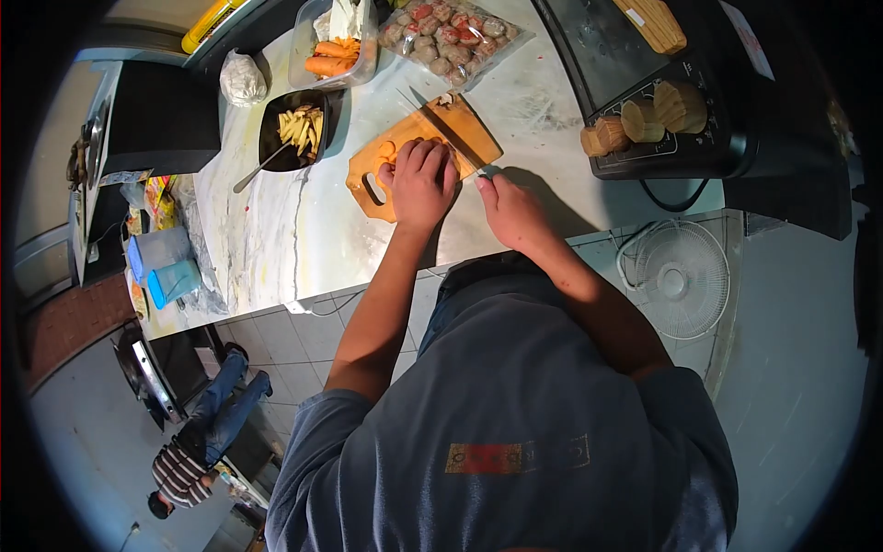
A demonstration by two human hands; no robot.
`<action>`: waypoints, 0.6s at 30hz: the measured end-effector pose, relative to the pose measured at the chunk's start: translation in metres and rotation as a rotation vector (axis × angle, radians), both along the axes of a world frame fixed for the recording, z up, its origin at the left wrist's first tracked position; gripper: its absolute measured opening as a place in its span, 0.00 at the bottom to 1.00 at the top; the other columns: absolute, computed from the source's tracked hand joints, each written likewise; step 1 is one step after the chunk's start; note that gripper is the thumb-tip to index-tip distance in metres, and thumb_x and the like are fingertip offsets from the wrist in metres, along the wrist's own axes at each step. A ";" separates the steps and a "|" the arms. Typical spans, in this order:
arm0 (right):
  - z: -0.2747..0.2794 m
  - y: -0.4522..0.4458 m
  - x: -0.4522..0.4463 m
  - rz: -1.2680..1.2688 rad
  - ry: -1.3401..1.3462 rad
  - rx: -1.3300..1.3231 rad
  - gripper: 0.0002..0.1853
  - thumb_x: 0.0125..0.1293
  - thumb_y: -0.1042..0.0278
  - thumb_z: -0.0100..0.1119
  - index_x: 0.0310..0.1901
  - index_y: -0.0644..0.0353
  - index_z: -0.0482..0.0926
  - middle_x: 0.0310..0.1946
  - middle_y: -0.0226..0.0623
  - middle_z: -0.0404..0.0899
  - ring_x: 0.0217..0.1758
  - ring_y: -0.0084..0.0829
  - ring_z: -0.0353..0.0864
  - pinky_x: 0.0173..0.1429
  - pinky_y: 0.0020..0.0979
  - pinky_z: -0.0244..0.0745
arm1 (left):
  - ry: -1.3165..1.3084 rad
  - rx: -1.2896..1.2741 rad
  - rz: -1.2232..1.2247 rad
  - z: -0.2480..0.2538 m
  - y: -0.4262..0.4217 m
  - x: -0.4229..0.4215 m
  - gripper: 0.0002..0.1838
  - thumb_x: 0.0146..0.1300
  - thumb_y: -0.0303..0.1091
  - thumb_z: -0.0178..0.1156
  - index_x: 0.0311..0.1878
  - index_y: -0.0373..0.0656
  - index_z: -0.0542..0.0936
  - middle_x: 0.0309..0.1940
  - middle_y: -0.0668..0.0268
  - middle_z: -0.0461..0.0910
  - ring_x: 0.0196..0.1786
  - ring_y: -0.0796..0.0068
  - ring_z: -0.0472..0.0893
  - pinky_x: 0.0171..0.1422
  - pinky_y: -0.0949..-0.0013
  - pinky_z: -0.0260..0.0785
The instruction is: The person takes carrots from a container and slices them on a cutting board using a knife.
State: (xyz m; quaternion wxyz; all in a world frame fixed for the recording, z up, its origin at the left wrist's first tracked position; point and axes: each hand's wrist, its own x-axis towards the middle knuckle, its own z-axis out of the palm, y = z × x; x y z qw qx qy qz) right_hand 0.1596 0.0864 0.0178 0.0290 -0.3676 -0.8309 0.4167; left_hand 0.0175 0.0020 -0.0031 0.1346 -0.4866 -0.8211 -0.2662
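On the marble counter lies a wooden cutting board [480,138] with a handle slot at its near left end. My left hand [423,184] is closed over a carrot on the board, fingers bent and mostly covering it. Cut carrot slices [386,150] sit by its thumb side. My right hand [513,212] grips a knife [451,135] by the handle, the blade slanting across the board just right of my left fingers. Small dark scraps [446,98] lie at the board's far edge.
A black bowl [271,140] holds pale cut strips and a spoon [260,169]. Behind it are a clear container [296,69] with whole carrots [331,63] and a bag of meatballs [451,41]. A black stove [662,143] stands right. A fan [676,279] and another person [184,474] are below.
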 end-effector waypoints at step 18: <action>0.008 0.003 -0.001 0.024 -0.086 -0.072 0.24 0.76 0.48 0.38 0.41 0.64 0.74 0.35 0.58 0.82 0.42 0.60 0.80 0.49 0.55 0.73 | -0.045 0.007 0.004 -0.001 0.000 0.000 0.09 0.58 0.37 0.66 0.42 0.49 0.84 0.43 0.74 0.82 0.54 0.72 0.77 0.52 0.54 0.53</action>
